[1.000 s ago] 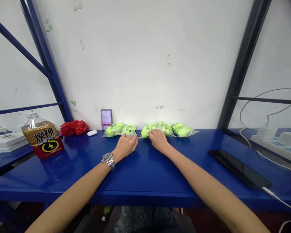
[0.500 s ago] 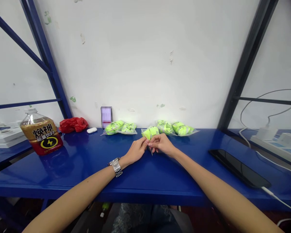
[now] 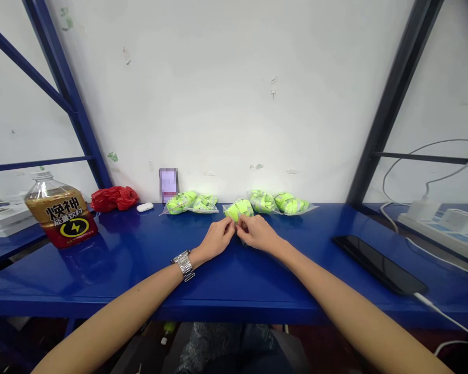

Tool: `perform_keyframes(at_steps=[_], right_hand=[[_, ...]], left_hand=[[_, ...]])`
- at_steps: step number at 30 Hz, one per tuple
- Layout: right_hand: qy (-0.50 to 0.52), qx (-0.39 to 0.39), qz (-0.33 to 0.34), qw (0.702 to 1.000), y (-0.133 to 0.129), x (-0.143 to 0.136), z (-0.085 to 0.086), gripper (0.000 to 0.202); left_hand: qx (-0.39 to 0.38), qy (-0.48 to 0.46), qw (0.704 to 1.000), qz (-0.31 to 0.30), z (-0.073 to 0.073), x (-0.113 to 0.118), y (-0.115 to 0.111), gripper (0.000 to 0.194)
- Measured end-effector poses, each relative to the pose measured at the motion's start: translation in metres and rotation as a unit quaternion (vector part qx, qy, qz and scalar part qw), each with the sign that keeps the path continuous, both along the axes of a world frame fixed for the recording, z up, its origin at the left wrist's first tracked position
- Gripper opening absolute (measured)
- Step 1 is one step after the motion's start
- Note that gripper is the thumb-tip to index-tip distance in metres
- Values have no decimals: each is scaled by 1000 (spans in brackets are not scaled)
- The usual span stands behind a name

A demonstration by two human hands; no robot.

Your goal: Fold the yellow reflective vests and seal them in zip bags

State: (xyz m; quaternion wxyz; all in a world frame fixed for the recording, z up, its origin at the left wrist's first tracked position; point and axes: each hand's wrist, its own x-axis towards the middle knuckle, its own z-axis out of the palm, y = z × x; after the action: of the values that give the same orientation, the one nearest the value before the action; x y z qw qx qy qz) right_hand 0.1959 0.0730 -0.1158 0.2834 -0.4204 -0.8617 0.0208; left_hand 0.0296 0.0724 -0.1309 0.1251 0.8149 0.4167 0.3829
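A clear plastic bag [image 3: 238, 208] with a folded neon-yellow item with grey bands inside lies in front of me. My left hand [image 3: 219, 238] pinches the bag's near edge, its wrist wearing a metal watch [image 3: 184, 265]. Close beside it, my right hand [image 3: 258, 232] has thumb and fingers closed on the same edge. The fingers hide most of that edge. Two similar bags [image 3: 291, 203] lie behind to the right, and two more [image 3: 203, 203] rest to the left.
On the blue table [image 3: 140, 270], a large drink bottle [image 3: 64, 213], a red plastic bag [image 3: 115, 198], a white case [image 3: 144, 207] and an upright phone [image 3: 168, 185] stand left. A charging phone [image 3: 380, 265] and a power strip [image 3: 444, 228] lie right.
My fingertips have shifted along the bag's edge, and my right hand's fingers are curled further down. The whole view has moved slightly.
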Motion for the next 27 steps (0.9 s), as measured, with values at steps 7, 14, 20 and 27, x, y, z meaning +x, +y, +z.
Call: perform_keyframes(at_steps=[7, 14, 20, 27], right_hand=[[-42, 92, -215, 971, 11, 13, 16, 23], [152, 31, 12, 988, 18, 34, 9, 28], [218, 33, -86, 972, 23, 31, 7, 27], [374, -171, -82, 908, 50, 31, -15, 41]], left_hand=[[37, 19, 986, 162, 6, -15, 7, 33], [39, 4, 981, 192, 1, -22, 12, 16], [-57, -218, 970, 87, -7, -27, 33, 24], [-186, -438, 877, -70, 1, -27, 31, 28]])
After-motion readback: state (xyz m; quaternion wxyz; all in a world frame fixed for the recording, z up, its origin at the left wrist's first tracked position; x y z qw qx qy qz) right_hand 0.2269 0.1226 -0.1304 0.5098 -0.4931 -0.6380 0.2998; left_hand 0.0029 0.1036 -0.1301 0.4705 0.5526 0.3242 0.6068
